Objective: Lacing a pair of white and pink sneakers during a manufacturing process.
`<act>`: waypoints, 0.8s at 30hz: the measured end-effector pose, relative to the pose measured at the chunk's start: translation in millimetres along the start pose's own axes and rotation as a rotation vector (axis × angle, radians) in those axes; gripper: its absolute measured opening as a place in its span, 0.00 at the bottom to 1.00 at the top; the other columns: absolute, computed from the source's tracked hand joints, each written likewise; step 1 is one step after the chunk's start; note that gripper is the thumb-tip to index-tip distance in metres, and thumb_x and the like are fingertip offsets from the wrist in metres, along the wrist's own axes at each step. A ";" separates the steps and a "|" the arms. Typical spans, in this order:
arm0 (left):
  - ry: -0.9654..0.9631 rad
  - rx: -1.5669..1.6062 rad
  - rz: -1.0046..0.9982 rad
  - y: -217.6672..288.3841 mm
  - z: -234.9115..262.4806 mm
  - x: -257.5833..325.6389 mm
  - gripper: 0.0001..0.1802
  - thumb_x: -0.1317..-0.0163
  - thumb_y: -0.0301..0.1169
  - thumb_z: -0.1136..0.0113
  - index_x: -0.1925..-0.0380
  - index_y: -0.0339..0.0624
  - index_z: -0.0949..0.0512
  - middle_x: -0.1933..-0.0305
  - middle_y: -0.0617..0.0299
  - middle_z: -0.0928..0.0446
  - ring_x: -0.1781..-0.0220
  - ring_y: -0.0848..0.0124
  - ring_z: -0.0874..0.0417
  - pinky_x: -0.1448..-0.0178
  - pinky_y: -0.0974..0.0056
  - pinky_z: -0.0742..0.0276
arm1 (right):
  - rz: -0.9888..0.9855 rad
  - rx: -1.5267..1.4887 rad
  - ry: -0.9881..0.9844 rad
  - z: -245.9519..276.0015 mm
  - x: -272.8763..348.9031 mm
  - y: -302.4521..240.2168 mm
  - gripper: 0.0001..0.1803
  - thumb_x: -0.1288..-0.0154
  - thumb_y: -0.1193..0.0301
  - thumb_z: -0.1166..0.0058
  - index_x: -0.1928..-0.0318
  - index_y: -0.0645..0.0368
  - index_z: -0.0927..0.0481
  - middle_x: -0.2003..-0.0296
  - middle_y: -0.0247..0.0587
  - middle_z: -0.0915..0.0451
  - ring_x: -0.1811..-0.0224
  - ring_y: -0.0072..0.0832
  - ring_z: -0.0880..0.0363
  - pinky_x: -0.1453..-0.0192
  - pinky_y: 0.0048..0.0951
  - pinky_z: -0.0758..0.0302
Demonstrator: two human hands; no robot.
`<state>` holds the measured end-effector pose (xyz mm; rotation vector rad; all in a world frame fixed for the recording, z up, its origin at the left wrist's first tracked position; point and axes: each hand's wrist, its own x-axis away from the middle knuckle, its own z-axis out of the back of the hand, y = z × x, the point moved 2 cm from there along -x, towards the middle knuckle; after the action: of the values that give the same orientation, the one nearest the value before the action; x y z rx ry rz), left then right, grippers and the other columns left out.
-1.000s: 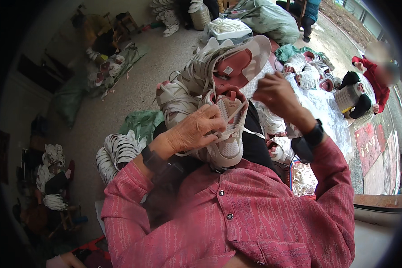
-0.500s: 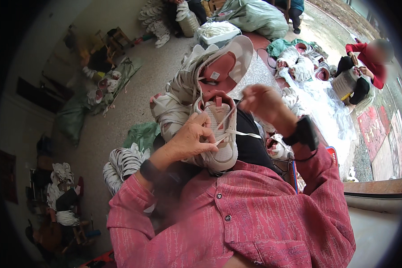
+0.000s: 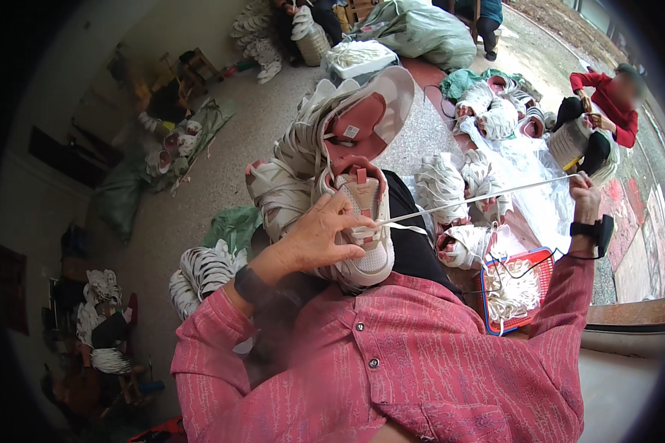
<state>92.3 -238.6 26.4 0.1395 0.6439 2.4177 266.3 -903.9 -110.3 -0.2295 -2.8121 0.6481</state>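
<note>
A white and beige shoe upper [image 3: 369, 258] with pink lining rests on my lap, toe toward me. My left hand [image 3: 310, 235] grips its left side, index finger and thumb over the front near the eyelets. From the shoe a white shoelace [image 3: 480, 197] runs taut, far out to the right. Its other end is pinched in the closed fingers of my right hand [image 3: 587, 201]. A short loose lace end lies beside the shoe on my dark trousers. Directly beyond stands a stack of shoe uppers [image 3: 292, 188], the top one showing its pink inside.
Right of my lap, a red and blue basket [image 3: 545, 269] holds white laces. Shoe uppers [image 3: 443, 184] lie beside clear plastic sheeting [image 3: 536, 177]. More stacked uppers [image 3: 203, 277] stand at left. A white box [image 3: 362, 66] of laces lies ahead. A person in red [image 3: 617, 107] sits far right.
My right hand has swung from beside the shoe far out to the right, drawing the lace taut. My left hand stays on the shoe. The lace basket has come into fuller view.
</note>
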 end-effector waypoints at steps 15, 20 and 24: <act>-0.101 -1.057 -0.245 49.2 -110.8 -63.1 0.14 0.43 0.35 0.44 0.68 0.34 0.18 0.67 0.59 0.21 0.56 0.65 0.22 0.62 0.61 0.25 | 0.113 0.205 -0.267 -64.0 100.6 12.5 0.25 0.29 0.84 0.50 0.32 0.69 0.34 0.36 0.52 0.26 0.39 0.34 0.20 0.36 0.33 0.18; -0.474 -0.349 -0.433 76.0 -87.3 -42.2 0.13 0.40 0.34 0.42 0.71 0.33 0.18 0.70 0.55 0.21 0.63 0.57 0.21 0.62 0.53 0.24 | 0.039 0.065 -0.297 -47.6 85.1 5.3 0.23 0.28 0.82 0.50 0.34 0.68 0.31 0.37 0.51 0.24 0.48 0.31 0.15 0.48 0.26 0.12; -0.334 0.373 -0.181 90.5 30.3 -28.1 0.14 0.29 0.38 0.44 0.62 0.37 0.18 0.67 0.57 0.18 0.65 0.62 0.16 0.59 0.61 0.20 | -0.086 -0.024 -0.199 -26.1 67.8 12.3 0.17 0.29 0.82 0.49 0.41 0.72 0.28 0.47 0.54 0.18 0.51 0.33 0.14 0.46 0.30 0.13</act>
<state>72.8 -304.9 98.0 0.5983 0.8986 2.0167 209.7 -868.3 -79.4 -0.0508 -3.0012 0.6504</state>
